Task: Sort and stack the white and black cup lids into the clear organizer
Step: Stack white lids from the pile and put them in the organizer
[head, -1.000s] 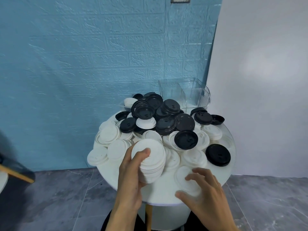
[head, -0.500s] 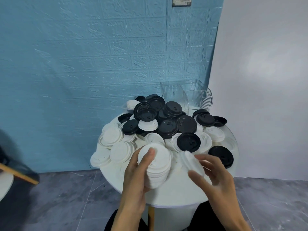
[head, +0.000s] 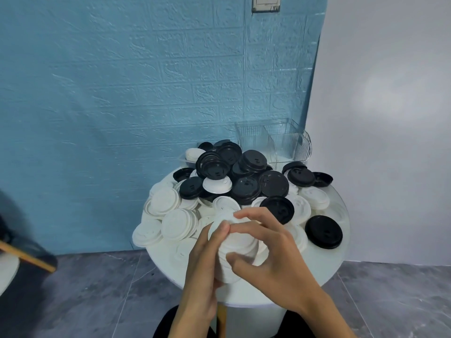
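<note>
You are early in the job: your left hand [head: 207, 259] and right hand [head: 273, 254] both grip one white stack [head: 238, 247] above the counter's [head: 244, 292] near edge, while the organizer [head: 273, 142] at the far edge holds no lids and the mixed pile [head: 244, 176] waits.

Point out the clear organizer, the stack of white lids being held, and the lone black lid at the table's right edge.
clear organizer [head: 285, 145], head view, ribbed front wall.
stack of white lids [head: 240, 242], head view, top lid's face.
black lid [head: 323, 231], head view, centre of its top.
</note>
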The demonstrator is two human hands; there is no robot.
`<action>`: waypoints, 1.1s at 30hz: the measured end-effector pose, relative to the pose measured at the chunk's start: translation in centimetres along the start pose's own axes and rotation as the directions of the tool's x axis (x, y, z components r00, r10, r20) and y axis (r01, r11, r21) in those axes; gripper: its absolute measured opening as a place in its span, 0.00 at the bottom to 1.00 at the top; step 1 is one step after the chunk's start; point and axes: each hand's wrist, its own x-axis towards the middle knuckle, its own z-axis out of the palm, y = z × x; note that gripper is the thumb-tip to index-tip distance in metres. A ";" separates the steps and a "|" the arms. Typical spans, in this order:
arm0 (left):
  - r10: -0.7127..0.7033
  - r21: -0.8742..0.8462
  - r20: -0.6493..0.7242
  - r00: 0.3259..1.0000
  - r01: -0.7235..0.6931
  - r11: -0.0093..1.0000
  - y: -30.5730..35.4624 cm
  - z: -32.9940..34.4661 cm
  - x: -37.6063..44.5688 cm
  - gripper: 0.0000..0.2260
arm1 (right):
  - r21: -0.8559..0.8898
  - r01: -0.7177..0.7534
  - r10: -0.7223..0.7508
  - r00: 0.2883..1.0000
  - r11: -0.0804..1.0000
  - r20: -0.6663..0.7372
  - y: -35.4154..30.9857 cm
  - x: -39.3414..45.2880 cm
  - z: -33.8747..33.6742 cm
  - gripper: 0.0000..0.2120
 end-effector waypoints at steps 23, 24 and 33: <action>-0.056 -0.087 -0.097 0.994 0.047 0.995 -0.7 -0.8 0.9 0.27 | -0.345 -0.262 0.090 0.892 0.901 -0.443 8.2 -2.1 -2.0 0.27; -0.056 -0.085 -0.098 0.994 0.047 0.995 -0.7 -0.7 0.9 0.28 | -0.401 -0.314 0.120 0.890 0.861 -0.440 8.9 -2.3 -2.2 0.29; -0.051 -0.070 -0.093 0.994 0.044 0.997 -0.8 -0.1 0.7 0.28 | -0.486 -0.416 0.275 0.901 0.768 -0.336 11.5 -3.1 -1.9 0.28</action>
